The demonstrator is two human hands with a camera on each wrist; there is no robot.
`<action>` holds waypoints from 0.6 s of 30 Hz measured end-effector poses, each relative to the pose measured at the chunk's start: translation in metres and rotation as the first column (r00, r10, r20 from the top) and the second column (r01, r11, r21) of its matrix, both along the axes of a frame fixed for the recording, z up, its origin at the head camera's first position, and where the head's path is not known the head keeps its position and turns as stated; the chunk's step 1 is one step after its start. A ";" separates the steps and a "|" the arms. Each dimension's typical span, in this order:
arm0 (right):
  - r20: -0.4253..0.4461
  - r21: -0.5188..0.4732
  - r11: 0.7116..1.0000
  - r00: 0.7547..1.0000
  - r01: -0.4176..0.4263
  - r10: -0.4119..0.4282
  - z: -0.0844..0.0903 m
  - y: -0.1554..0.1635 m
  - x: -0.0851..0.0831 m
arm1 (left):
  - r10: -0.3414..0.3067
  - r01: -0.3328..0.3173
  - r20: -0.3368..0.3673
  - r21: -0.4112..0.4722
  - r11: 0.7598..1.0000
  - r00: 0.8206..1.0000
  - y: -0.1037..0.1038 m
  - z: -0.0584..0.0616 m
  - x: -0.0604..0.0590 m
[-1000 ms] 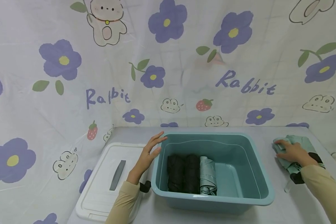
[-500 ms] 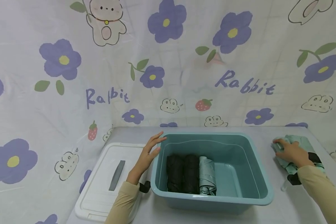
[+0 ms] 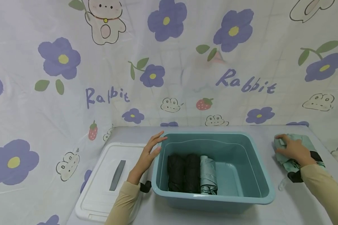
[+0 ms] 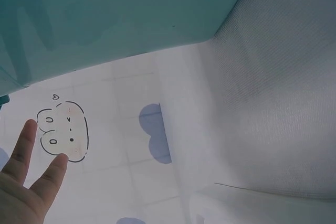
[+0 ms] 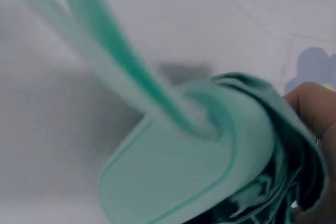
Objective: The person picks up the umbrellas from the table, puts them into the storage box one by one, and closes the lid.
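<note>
My right hand (image 3: 294,153) grips a mint-green folding umbrella (image 3: 305,140) at the table's right, fingers curled over its loose fabric. In the right wrist view the umbrella's pale green rounded handle (image 5: 173,166) shows, with a strap (image 5: 113,56) looped from it; part of the hand is behind the fabric. My left hand (image 3: 146,156) has its fingers spread beside the left rim of a blue-green plastic bin (image 3: 214,200); whether they touch it I cannot tell. Inside the bin lie two black rolled bundles (image 3: 176,173) and a pale green one (image 3: 208,173), side by side.
A white lid (image 3: 101,190) with a grey handle (image 3: 117,175) lies left of the bin, partly under the left arm. Black wrist bands (image 3: 145,186) sit on the wrists. Behind the table hangs a white curtain (image 3: 186,93) printed with purple flowers and rabbits.
Fingers of my right hand have shifted slightly on the umbrella, and its strap has swung a little to the left. The left hand and the bin stay where they were.
</note>
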State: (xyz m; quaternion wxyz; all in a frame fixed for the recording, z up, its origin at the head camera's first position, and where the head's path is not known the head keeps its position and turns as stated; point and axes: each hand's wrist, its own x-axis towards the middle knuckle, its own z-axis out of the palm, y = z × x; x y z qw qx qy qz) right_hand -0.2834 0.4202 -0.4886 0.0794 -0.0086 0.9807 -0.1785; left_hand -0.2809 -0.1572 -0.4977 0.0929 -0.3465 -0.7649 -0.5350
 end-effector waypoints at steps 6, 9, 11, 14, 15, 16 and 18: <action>-0.019 -0.018 1.000 1.000 0.000 0.000 0.008 -0.003 -0.002 | -0.001 0.001 -0.004 -0.002 1.000 1.000 0.000 0.000 0.000; -0.043 -0.023 1.000 0.999 0.004 -0.005 0.010 -0.007 -0.003 | 0.002 -0.002 -0.001 -0.004 1.000 1.000 0.000 0.000 0.000; -0.064 -0.026 1.000 0.998 -0.008 0.006 0.012 -0.011 -0.003 | 0.004 -0.004 0.000 -0.005 1.000 1.000 0.001 0.000 0.000; -0.076 -0.043 0.999 0.997 -0.028 0.024 0.015 -0.015 -0.003 | 0.010 -0.010 -0.001 -0.010 1.000 1.000 0.001 0.001 0.001; -0.081 -0.048 0.998 0.996 -0.033 0.029 0.016 -0.017 -0.003 | 0.012 -0.012 -0.003 -0.013 1.000 1.000 0.001 0.002 0.002; -0.081 -0.052 0.998 0.996 -0.034 0.030 0.018 -0.018 -0.003 | 0.016 -0.016 -0.006 -0.018 1.000 1.000 0.001 0.003 0.003; -0.080 -0.061 0.998 0.996 -0.033 0.028 0.019 -0.020 -0.003 | 0.014 -0.014 -0.007 -0.017 1.000 1.000 0.003 0.008 0.007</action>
